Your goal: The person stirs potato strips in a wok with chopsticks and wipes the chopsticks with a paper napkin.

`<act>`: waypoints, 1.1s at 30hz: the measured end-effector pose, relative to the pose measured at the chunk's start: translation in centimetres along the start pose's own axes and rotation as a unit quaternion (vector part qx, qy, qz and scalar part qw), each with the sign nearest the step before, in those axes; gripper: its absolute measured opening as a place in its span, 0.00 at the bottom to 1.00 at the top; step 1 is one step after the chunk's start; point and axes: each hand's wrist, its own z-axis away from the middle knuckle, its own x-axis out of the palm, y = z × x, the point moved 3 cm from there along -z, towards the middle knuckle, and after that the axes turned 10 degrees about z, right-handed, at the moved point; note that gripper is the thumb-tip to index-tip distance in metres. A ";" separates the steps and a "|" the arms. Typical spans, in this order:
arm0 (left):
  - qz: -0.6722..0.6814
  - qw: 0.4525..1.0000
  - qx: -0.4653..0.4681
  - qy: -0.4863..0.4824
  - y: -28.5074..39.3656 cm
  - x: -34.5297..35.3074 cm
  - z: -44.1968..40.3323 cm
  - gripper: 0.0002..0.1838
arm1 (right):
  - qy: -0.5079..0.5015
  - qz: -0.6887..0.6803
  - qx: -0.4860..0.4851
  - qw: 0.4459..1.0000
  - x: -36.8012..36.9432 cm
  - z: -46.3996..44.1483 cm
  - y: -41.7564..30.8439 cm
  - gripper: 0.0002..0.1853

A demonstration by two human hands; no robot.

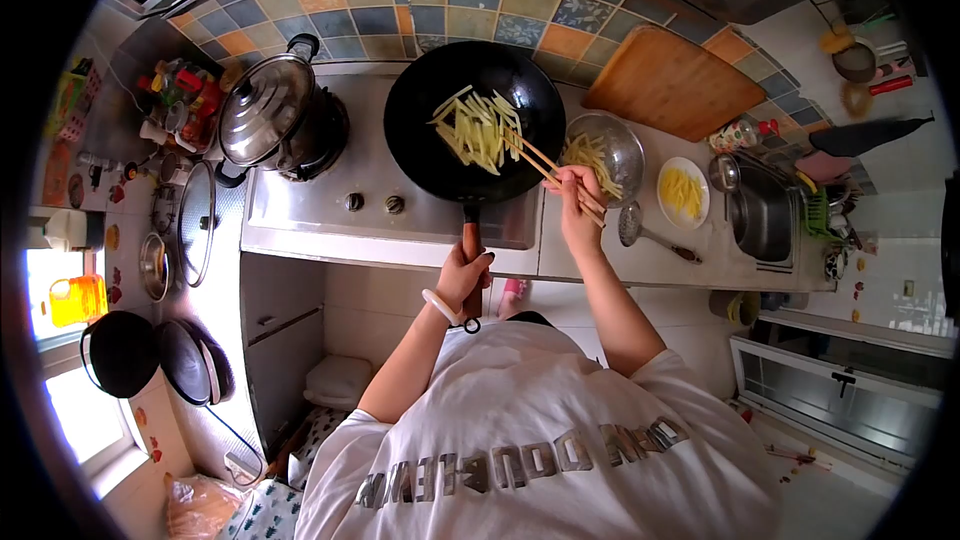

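Note:
A black wok (pixel 420 145) sits on the stove, with pale green strips (pixel 478 128) piled in its middle. My left hand (pixel 466 278) is wrapped round the wok's wooden handle. In my right hand (pixel 578 202) is a pair of wooden chopsticks (pixel 535 158), whose tips touch the strips at the right of the pile. Right of the wok, a metal bowl (pixel 625 155) holds more pale strips and is partly behind my right hand. Farther right, yellow strips lie on a white plate (pixel 668 212).
A lidded steel pot (pixel 265 110) stands on the left burner. A slotted ladle (pixel 655 237) lies on the counter between bowl and plate. Behind, a wooden cutting board (pixel 672 83) leans on the tiles. The sink (pixel 765 215) is at the right.

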 end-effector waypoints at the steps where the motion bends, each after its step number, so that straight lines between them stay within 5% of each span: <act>1: -0.007 1.000 -0.001 0.010 0.2 0.2 0.2 0.13 | -0.013 0.000 0.002 1.000 0.0 0.1 -0.3 0.09; 9: 0.048 0.997 0.001 0.059 0.5 -0.7 0.0 0.16 | -0.026 -0.017 0.031 0.999 0.4 1.0 -1.6 0.08; 15: 0.113 0.976 0.031 0.184 0.0 -9.3 -4.6 0.14 | -0.042 0.000 0.039 0.998 0.3 1.4 -2.5 0.12; 17: 0.199 0.967 0.026 0.159 -0.4 -12.6 -7.6 0.12 | -0.038 -0.009 0.025 0.999 0.3 1.6 -2.7 0.12; 22: 0.220 0.945 -0.006 0.240 2.5 -14.1 -9.5 0.17 | -0.047 -0.005 0.020 0.999 1.4 3.0 -3.4 0.10; 28: 0.253 0.956 -0.011 0.150 0.4 -17.9 -15.2 0.18 | -0.041 -0.002 0.035 0.999 1.6 4.4 -4.0 0.10; 33: 0.194 0.958 -0.020 0.212 2.0 -16.6 -13.5 0.18 | -0.010 0.020 0.038 0.999 0.7 4.7 -3.4 0.09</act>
